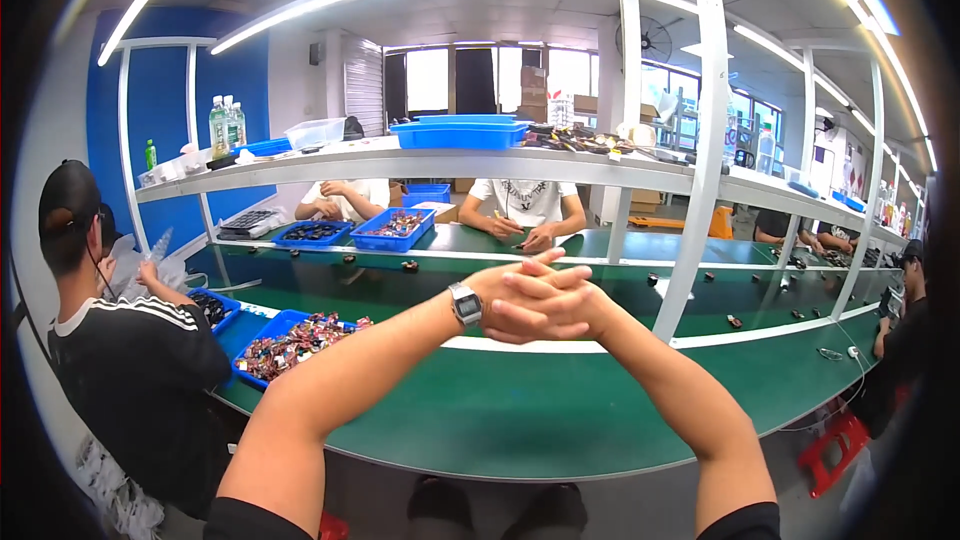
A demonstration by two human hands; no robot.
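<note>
Both arms reach forward over the green worktable [520, 410], and the hands meet above its far half with their fingers interlaced. My left hand [493, 287] has a silver digital watch [465, 303] on its wrist; several of its fingers point to the right, stretched out between those of the other hand. My right hand [577, 310] lies against it, its extended fingers crossing to the left. No object shows in either hand, though the inner palms are partly hidden. Left of my left forearm, a blue tray [243, 368] holds many small parts with coloured wires.
A dark green conveyor [600, 285] with small black parts runs behind the hands. White posts [697, 140] carry a shelf [420, 166] above it. A person in black [130, 360] sits at left; another in white [520, 202] works opposite. A red stool [835, 452] stands at right.
</note>
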